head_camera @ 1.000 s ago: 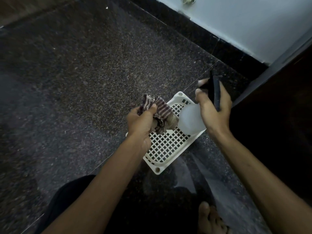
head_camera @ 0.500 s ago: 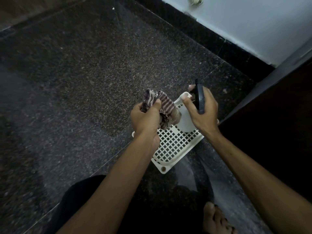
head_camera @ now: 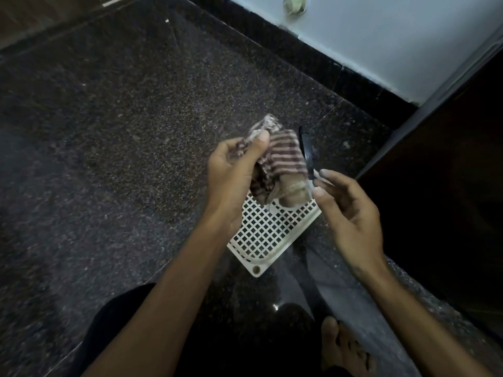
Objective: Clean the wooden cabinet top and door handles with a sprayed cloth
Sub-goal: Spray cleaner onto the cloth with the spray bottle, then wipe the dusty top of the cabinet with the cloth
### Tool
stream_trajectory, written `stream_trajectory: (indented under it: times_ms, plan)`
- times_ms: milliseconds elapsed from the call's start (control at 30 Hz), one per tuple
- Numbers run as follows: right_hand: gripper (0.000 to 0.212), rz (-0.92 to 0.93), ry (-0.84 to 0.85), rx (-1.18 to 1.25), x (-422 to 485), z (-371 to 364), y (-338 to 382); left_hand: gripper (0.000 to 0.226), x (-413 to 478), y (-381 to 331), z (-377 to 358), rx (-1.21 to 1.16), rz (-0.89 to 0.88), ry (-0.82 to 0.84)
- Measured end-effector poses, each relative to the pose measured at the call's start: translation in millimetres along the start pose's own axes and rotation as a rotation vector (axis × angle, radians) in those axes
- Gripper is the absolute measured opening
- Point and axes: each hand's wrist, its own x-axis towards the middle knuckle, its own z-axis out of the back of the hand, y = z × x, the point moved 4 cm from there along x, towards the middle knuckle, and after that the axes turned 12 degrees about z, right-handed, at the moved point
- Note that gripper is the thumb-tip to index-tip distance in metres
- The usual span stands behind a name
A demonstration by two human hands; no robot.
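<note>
My left hand (head_camera: 234,170) grips a bunched brown-and-white striped cloth (head_camera: 283,156) above the floor. Right beside the cloth stands the spray bottle, its black trigger head (head_camera: 306,151) upright and its pale body (head_camera: 292,193) low over the tray, partly hidden by the cloth. My right hand (head_camera: 351,216) reaches in from the right, pinching the bottle's neck with thumb and forefinger tips while the other fingers curl loosely. The dark wooden cabinet (head_camera: 449,186) fills the right side; its top and handles are out of view.
A white perforated plastic tray (head_camera: 266,240) lies on the dark speckled granite floor (head_camera: 109,131) under my hands. My bare foot (head_camera: 343,346) is at the bottom right. A pale wall (head_camera: 381,36) with black skirting runs along the top right.
My right hand has slid back off the bottle's body to a fingertip hold at its neck, and the bottle now sits lower, close against the cloth. My left hand lifted the cloth slightly.
</note>
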Motion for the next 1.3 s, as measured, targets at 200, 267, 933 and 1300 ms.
stream_trajectory:
  times_ms: [200, 267, 933, 1300]
  plan:
    - [0.032, -0.14, 0.111, 0.142, -8.7, 3.7, 46.0, 0.039, -10.6, 14.9, -35.0, 0.196, 0.075, 0.344]
    - [0.034, -0.21, 0.101, 0.167, -11.7, 14.1, 47.8, 0.039, -10.8, 15.8, -42.2, 0.225, 0.072, 0.404]
    - [0.058, -0.654, 0.056, 0.418, 12.0, 85.8, 172.4, 0.032, -121.0, -53.8, -111.3, 0.171, 0.083, -0.004]
    - [0.041, -0.719, -0.434, 0.624, 32.0, 169.7, 315.9, 0.034, -216.3, -143.0, -202.9, 0.115, 0.384, 0.016]
